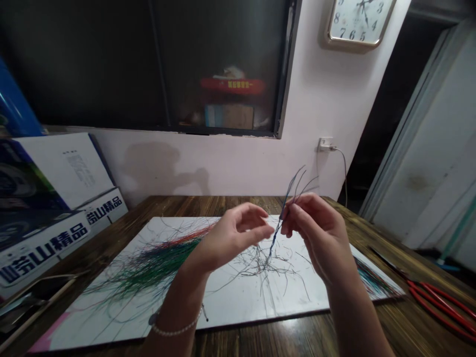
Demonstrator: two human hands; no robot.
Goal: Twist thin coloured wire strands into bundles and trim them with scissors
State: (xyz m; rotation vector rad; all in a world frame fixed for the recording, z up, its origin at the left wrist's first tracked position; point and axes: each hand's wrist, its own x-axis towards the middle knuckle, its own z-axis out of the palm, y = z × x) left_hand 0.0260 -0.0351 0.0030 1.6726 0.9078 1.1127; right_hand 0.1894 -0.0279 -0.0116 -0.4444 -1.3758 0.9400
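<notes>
From the head view, a dark wooden table [260, 342] stands against a pale wall, and a white board [238, 302] covers most of its middle. A dark window [167, 64] is set in the wall above, with a clock [359, 22] high on the right, a wall socket [325, 144] below it and a dark doorway [383, 109] beyond.

Green and red wires [159, 263] fan over the board's left half, and loose grey strands [260, 263] lie at its centre. Printed boxes [55, 218] crowd the table's left edge. Red-handled pliers [439, 297] lie by the right edge, well apart from the hands. The near table edge in front of the board is bare wood.

Above the board's centre, the right hand [316, 228] pinches a bundle of thin wires [288, 198] upright, with the ends splaying above the fingers and a blue strand hanging down. The left hand [230, 238], wearing a bead bracelet [178, 329], has its thumb and forefinger nearly closed just beside that strand. Whether they grip it cannot be told.
</notes>
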